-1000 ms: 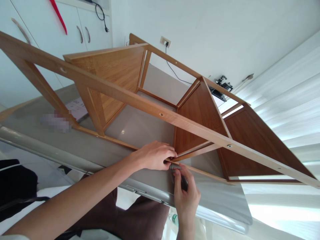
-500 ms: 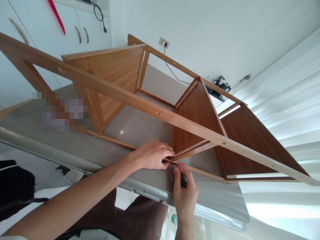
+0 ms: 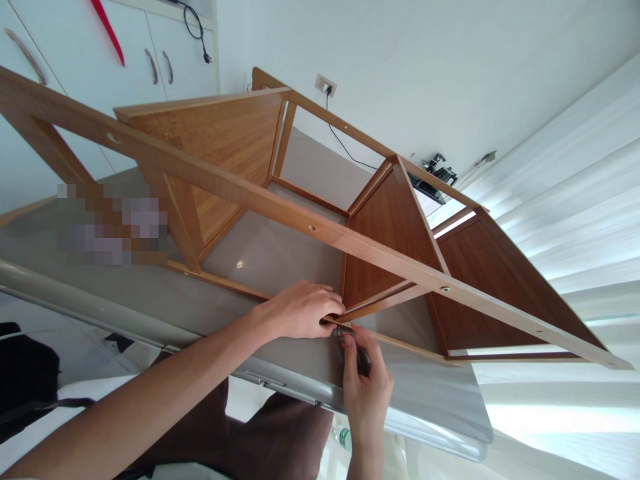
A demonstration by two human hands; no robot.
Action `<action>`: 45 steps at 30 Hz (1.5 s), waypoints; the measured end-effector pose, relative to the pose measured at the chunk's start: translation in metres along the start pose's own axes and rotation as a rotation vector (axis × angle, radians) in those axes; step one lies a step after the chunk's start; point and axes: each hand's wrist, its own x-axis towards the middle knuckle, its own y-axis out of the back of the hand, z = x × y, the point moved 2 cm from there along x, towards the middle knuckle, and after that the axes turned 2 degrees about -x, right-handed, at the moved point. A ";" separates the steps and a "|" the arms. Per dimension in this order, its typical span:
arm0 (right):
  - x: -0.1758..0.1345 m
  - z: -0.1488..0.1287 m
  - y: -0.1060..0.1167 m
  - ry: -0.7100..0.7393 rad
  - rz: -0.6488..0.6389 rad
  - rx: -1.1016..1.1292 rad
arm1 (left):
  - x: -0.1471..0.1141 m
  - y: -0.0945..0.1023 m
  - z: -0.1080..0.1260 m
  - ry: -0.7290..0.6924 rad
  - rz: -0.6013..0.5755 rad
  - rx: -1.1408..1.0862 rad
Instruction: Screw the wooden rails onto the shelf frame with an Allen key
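Observation:
A wooden shelf frame [image 3: 270, 207] lies on its side on a grey tabletop [image 3: 445, 400]. My left hand [image 3: 307, 310] grips its lower rail [image 3: 400, 343] where a panel's crosspiece [image 3: 385, 303] meets it, with the fingers curled over the wood. Just to the right, my right hand [image 3: 367, 377] pinches a small dark metal piece [image 3: 339, 331] against the outer side of the rail. Its kind is too small to tell, and the fingers partly cover it. Several brown panels [image 3: 393, 233] stand between the frame's rails.
White cabinets [image 3: 135, 60] with curved handles stand at the back left, a red strip [image 3: 109, 33] before them. A wall socket [image 3: 326, 85] has a cord plugged in. Black equipment [image 3: 434, 175] sits behind the frame. Pale curtains [image 3: 575, 247] hang at right. A bottle [image 3: 344, 437] is below the table.
The whole view has shifted slightly, so everything sits a little further left. Both hands keep their places at the rail joint, with the right fingers still on the small metal piece.

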 end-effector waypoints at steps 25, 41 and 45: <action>0.002 0.001 0.002 -0.125 0.018 -0.012 | 0.000 0.000 0.004 0.007 -0.001 0.061; -0.004 -0.001 -0.003 0.021 0.047 -0.059 | 0.001 0.001 0.005 0.011 0.002 0.060; -0.003 -0.002 0.000 -0.012 0.052 -0.088 | 0.002 0.001 0.004 0.010 0.001 0.071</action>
